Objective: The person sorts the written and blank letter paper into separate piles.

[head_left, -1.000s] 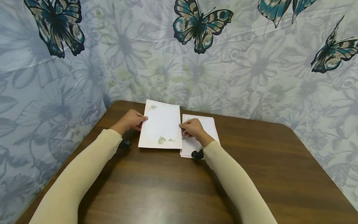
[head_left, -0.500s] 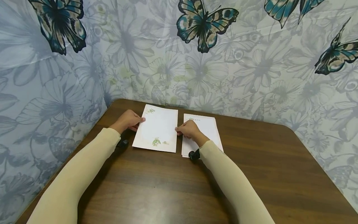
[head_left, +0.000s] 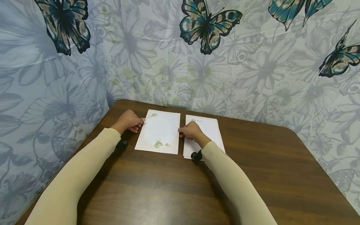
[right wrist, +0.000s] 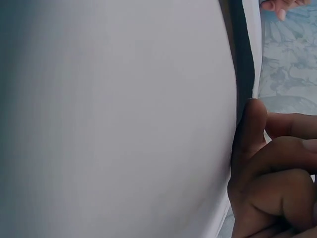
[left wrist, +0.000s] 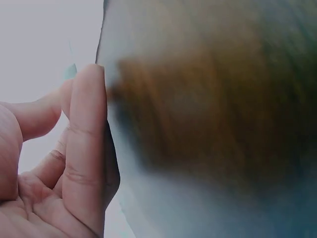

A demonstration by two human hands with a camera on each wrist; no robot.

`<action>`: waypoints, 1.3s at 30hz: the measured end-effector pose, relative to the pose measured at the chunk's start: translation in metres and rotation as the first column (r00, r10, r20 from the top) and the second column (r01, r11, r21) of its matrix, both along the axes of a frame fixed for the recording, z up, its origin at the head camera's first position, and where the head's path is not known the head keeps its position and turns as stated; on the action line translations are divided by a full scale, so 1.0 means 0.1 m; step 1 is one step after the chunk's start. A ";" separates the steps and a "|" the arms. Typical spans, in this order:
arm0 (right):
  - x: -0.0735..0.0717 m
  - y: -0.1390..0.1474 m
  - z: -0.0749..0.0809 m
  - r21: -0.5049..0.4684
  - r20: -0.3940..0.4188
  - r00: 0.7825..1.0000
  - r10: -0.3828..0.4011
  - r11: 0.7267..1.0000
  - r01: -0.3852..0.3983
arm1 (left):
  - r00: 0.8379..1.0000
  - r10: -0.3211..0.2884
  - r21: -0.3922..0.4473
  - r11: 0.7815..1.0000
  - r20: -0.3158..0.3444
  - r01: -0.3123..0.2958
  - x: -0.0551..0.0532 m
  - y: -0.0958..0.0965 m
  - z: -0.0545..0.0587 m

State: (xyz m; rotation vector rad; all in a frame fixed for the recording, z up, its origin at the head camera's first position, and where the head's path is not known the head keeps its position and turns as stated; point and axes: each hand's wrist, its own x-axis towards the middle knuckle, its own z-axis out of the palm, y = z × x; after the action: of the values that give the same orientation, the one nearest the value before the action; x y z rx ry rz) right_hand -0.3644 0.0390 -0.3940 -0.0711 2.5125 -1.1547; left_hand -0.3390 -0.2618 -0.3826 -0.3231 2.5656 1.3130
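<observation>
A white sheet of paper point(head_left: 160, 131) with small green plant prints lies at the far left part of the table. My left hand point(head_left: 130, 121) pinches its left edge between thumb and fingertips. At the opposite edge my right hand point(head_left: 191, 130) pinches the sheet, its wrist passing over a small stack of similar papers point(head_left: 208, 131). In the left wrist view, the thumb and a straighter finger point(left wrist: 86, 134) meet at the paper's edge. The right wrist view has the right thumb point(right wrist: 255, 116) at the sheet's rim, with the stack's white surface point(right wrist: 124, 124) filling most of it.
The brown wooden table point(head_left: 157, 187) stretches around the papers. A wall cloth point(head_left: 168, 62) with flowers and butterflies hangs directly behind its far edge. Dark wrist cameras sit under both cream sleeves point(head_left: 230, 175).
The sheet has moved left and down from over the stack's edge and now lies flat, with a narrow gap beside the stack. Both hands have stayed at its side edges.
</observation>
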 end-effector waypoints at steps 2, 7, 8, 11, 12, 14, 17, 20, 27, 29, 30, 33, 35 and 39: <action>0.01 0.07 0.02 -0.007 -0.002 1.000 -0.007 1.000 0.007 | 0.999 -0.029 -0.044 0.999 -0.014 0.029 -0.03 0.06 0.02; 0.03 0.28 0.06 -0.039 -0.023 0.998 -0.060 0.997 0.059 | 0.987 -0.151 -0.149 0.979 -0.063 0.140 -0.12 0.36 0.07; 0.03 0.33 0.07 -0.038 -0.031 0.997 -0.071 0.997 0.070 | 0.984 -0.165 -0.148 0.977 -0.071 0.153 -0.14 0.44 0.09; 0.04 0.48 0.08 -0.031 -0.043 0.994 -0.096 0.995 0.094 | 0.975 -0.204 -0.118 0.974 -0.084 0.193 -0.15 0.72 0.14; 0.04 0.54 0.08 -0.031 -0.044 0.994 -0.101 0.995 0.100 | 0.974 -0.211 -0.104 0.974 -0.084 0.202 -0.15 0.81 0.16; 0.05 0.65 0.10 -0.023 -0.046 0.992 -0.117 0.993 0.116 | 0.969 -0.234 -0.069 0.971 -0.083 0.229 -0.15 0.99 0.18; 0.05 0.85 0.11 0.000 -0.048 0.987 -0.151 0.989 0.151 | 0.963 -0.263 0.005 0.965 -0.064 0.264 -0.17 1.21 0.18; 0.05 1.05 0.14 0.053 -0.072 0.981 -0.178 0.982 0.182 | 0.959 -0.281 0.086 0.956 -0.023 0.282 -0.19 1.38 0.17; 0.06 1.51 0.16 0.198 -0.160 0.969 -0.188 0.956 0.218 | 0.945 -0.317 0.204 0.933 0.082 0.295 -0.21 1.68 0.16; 0.09 1.61 0.17 0.220 -0.167 0.969 -0.183 0.951 0.218 | 0.947 -0.306 0.196 0.939 0.101 0.283 -0.21 1.74 0.17; 0.10 1.65 0.17 0.221 -0.166 0.968 -0.186 0.950 0.220 | 0.948 -0.299 0.191 0.942 0.108 0.275 -0.22 1.77 0.17; 0.12 1.70 0.17 0.222 -0.155 0.968 -0.196 0.948 0.227 | 0.953 -0.279 0.165 0.952 0.115 0.258 -0.23 1.78 0.16; 0.14 1.71 0.16 0.210 -0.142 0.965 -0.219 0.946 0.246 | 0.954 -0.279 0.154 0.953 0.113 0.260 -0.25 1.79 0.14; 0.14 1.70 0.13 0.192 -0.128 0.965 -0.228 0.949 0.250 | 0.953 -0.282 0.139 0.954 0.111 0.266 -0.25 1.80 0.11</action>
State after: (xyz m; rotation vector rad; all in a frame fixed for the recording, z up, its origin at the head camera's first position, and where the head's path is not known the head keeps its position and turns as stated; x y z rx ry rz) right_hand -0.3505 0.2091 -0.3810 0.2415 2.7797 -0.9905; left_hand -0.3639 -0.0813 -0.3711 -0.0236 2.3096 1.2919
